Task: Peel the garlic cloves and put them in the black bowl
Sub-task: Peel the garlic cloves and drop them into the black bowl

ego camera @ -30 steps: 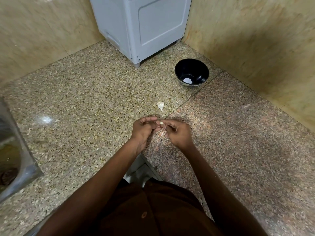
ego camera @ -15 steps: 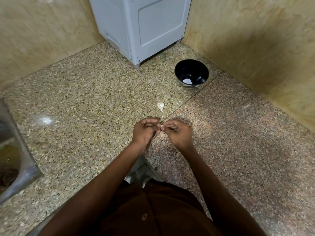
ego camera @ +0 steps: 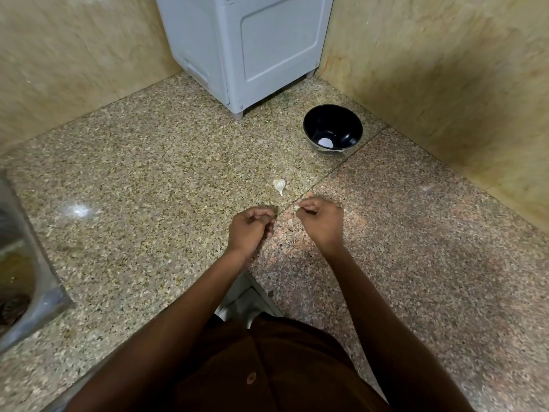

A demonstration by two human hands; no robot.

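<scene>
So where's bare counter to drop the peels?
Bare granite lies left of the left hand, toward the sink, and right of the right hand up to the wall. It is crowded ahead: the garlic clove lies there, with the black bowl and grey appliance behind.

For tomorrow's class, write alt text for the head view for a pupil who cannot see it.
A person's right hand pinches a small garlic clove above a speckled counter, the left hand curled beside it. A garlic piece and black bowl lie beyond.
</scene>
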